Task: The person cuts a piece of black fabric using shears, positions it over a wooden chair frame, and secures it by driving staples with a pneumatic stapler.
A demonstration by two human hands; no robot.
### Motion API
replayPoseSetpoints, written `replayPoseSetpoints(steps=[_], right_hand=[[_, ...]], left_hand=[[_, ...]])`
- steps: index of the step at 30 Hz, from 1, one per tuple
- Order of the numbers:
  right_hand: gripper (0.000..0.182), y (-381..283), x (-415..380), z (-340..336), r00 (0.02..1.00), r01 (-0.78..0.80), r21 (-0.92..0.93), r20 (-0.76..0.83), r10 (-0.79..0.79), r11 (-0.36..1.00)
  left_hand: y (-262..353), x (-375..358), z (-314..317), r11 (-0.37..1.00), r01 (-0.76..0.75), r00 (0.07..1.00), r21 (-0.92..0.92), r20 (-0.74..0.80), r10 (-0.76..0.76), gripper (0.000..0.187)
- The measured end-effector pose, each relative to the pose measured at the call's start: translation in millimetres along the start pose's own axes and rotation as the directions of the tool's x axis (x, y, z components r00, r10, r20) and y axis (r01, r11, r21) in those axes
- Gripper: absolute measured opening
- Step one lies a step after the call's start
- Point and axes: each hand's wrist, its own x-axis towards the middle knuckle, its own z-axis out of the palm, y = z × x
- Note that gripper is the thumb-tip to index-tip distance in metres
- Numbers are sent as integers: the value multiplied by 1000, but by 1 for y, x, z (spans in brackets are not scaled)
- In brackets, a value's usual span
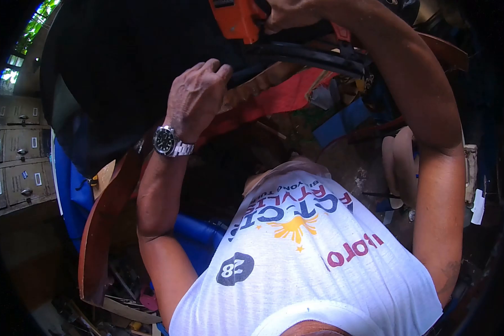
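Note:
My right hand [294, 14] is closed around the grip of an orange staple gun [236, 21] with a dark bar-shaped magazine; part of the tool runs out of view at the top. Just below and left of it, my left hand [199, 95] has its fingers curled onto black fabric [117, 67], close to the edge of a wooden frame [263, 81]. A metal watch is on the left wrist. The fabric spreads over the upper left, and its dark folds hide what lies beneath. Red cloth [263, 106] hangs below the frame edge.
A curved brown wooden piece [98, 241] stands at the left beside blue material [75, 196]. Drawers [19, 148] stand farther left. A blue flat piece [341, 122] lies to the right, and scraps [131, 302] litter the floor at the lower left.

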Motion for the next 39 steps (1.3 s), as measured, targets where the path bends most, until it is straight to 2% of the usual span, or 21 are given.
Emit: replayPoseSetpoints(steps=[2,5,11,14,17,20,23,26,27,29,30,33,34,37,39], right_hand=[[35,-2,1,1,1000,4,2,2,-4,1000],[35,-4,1,0,1000,11,6,2,-11,1000],[35,-11,4,3,1000,16,15,10,-17,1000],[35,-14,5,4,1000,19,25,20,-19,1000],[35,-17,8,6,999,20,24,36,-21,1000],[35,-19,11,7,997,28,36,72,-30,999],[36,-17,4,2,991,-12,74,137,2,997],[39,-18,7,-4,994,-13,51,106,8,999],[39,-15,6,-6,996,-16,43,93,12,999],[39,-16,6,-8,997,-13,38,78,10,999],[39,-17,5,-7,998,-19,35,68,16,999],[40,-18,9,-8,998,-14,27,58,13,1000],[40,-21,11,-8,999,-6,24,54,5,1000],[40,-25,16,-8,998,8,13,61,-9,1000],[41,-28,21,-7,997,21,10,73,-21,1000]], left_hand=[[-2,1,3,1000,-30,999,9,-29,30,17],[-6,-3,1,982,-188,982,7,-12,188,26],[-8,-3,-2,977,-153,975,-147,141,173,22],[-7,-4,-1,978,-164,973,-126,143,182,22],[-13,-8,8,972,-201,976,-121,62,209,22],[-14,-9,6,964,-194,975,-182,74,210,22],[-15,-7,3,960,-187,981,-208,18,195,28],[-35,-21,-10,868,14,982,-497,-158,-106,22],[-40,-30,-14,871,72,944,-485,-248,-216,20],[-46,-48,-15,860,178,814,-478,-419,-401,17],[-44,-55,-11,856,186,822,-482,-401,-404,18],[-13,-58,-3,944,176,897,-278,-349,-270,27],[-9,-60,4,950,164,922,-264,-301,-243,38],[-1,-64,15,983,120,952,-137,-264,-153,40],[-4,-68,30,989,93,933,-114,-338,-127,39]])
